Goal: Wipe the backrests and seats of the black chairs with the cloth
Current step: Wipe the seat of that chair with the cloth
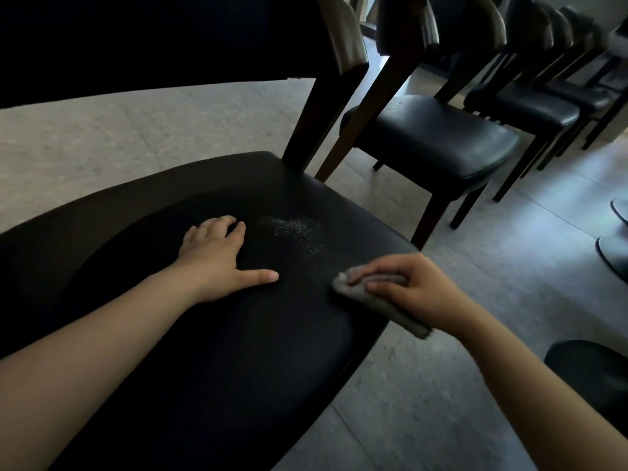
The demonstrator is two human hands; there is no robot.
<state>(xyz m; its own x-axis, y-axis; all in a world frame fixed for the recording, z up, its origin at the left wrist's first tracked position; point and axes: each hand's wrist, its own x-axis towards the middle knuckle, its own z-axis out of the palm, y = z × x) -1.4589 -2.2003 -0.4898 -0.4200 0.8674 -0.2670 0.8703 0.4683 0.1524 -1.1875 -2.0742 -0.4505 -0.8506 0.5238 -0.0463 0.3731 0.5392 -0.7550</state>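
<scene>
A black chair seat (210, 351) fills the lower left of the head view, with its dark backrest (170, 35) above. My left hand (217, 256) rests flat on the seat, fingers spread and thumb pointing right. My right hand (414, 290) holds a folded grey cloth (380, 302) and presses it on the seat's right edge. A patch of pale specks (295, 229) lies on the seat between the hands and the backrest post.
A second black chair (438, 137) stands just right of this one, and several more (530, 107) line up behind it. Grey tiled floor (509, 266) lies to the right. Two dark slippers (615, 253) sit at the right edge, and a dark rounded object (591, 372) sits lower right.
</scene>
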